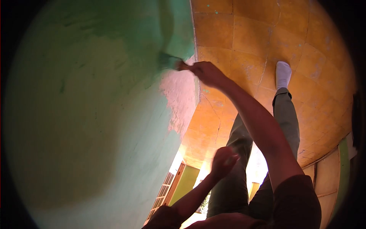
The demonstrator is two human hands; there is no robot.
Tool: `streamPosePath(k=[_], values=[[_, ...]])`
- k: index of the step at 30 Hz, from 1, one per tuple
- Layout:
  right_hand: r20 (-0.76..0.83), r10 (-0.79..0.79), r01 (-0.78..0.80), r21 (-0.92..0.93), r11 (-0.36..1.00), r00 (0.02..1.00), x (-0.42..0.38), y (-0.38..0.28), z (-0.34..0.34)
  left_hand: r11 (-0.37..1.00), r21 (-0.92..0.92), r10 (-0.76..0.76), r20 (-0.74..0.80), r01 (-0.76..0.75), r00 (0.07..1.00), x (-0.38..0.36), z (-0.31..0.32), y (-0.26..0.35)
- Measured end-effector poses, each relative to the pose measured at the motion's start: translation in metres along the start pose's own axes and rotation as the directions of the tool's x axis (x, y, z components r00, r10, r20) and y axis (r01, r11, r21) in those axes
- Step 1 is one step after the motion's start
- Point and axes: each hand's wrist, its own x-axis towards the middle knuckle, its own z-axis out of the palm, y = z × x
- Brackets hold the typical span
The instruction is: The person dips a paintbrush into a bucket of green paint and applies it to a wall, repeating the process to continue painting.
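My right hand (207, 73) is wrapped round the handle of a paintbrush (182, 65). The bristles lie on the wall (114, 95), in green paint beside a bare pinkish patch (178, 95) along its lower edge. Motion blurs the brush head. My left hand (224, 162) hangs in the air in front of my leg, its fingers curled and slightly blurred, with no object visible in it.
An orange tiled floor (248, 57) with cracks and small paint specks meets the wall at its base. My foot in a white sock (283, 74) stands on the tiles. Behind me are a slatted window or door (164, 191) and a yellow-green surface (185, 185).
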Motion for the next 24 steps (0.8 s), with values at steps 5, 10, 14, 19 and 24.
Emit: streamPosePath(k=[5, 10, 14, 19, 24], values=[[0.014, 0.446, -0.425, -0.277, 0.862, 0.895, 0.018, 0.090, -0.020, 0.907, 0.324, 0.345, -0.207, -0.268, 0.916, 0.034, -0.210, 0.082], [-0.023, 0.439, -0.433, -0.222, 0.874, 0.898, 0.037, 0.084, -0.006, 0.328, 0.886, 0.615, 0.064, -0.328, 0.786, 0.055, -0.320, 0.124], [-0.021, 0.308, -0.294, -0.362, 0.884, 0.951, 0.031, 0.051, 0.020, 0.208, 0.923, 0.510, 0.181, -0.325, 0.841, 0.059, -0.322, 0.124], [-0.093, 0.025, -0.058, -0.368, 0.928, 0.995, -0.024, 0.044, 0.039, 0.083, 0.918, 0.468, 0.307, -0.387, 0.829, 0.063, -0.319, 0.116], [-0.191, -0.173, 0.164, -0.065, 0.984, 0.966, -0.016, 0.074, 0.030, 0.085, 0.920, 0.416, 0.315, -0.382, 0.853, 0.061, -0.320, 0.119]])
